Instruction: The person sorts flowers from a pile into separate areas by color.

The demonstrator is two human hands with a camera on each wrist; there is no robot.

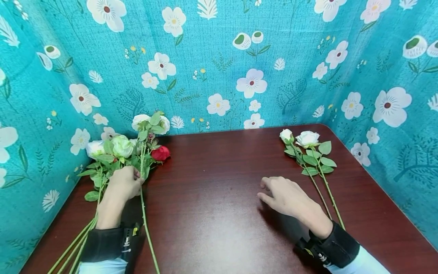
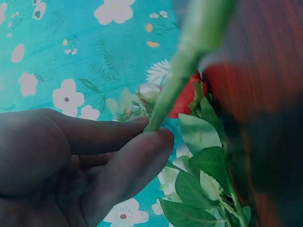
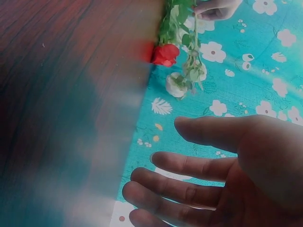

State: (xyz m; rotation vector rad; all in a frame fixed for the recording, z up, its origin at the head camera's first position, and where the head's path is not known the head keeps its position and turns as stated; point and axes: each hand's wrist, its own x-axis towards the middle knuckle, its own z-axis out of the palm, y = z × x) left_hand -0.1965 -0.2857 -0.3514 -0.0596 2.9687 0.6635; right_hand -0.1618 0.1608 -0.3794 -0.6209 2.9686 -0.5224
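Note:
My left hand [image 1: 124, 184] pinches the green stem [image 1: 142, 198] of a white artificial rose [image 1: 141, 121] between thumb and finger. In the left wrist view, the pinched stem [image 2: 182, 71] crosses close to the camera. Behind this hand lies a pile of roses with a pale green-white bloom [image 1: 122, 146], a red rose [image 1: 161, 153] and leafy stems. My right hand [image 1: 284, 195] hovers over the table's right half, fingers loosely bent and holding nothing. The right wrist view shows its fingers [image 3: 184, 165] spread, with nothing between them and the thumb.
Two white roses [image 1: 308, 139] lie with their stems at the right of the dark red-brown table [image 1: 212, 182]. Several stems [image 1: 73, 251] of the pile reach toward the near left edge. A teal flowered cloth [image 1: 205, 68] hangs behind and along both sides.

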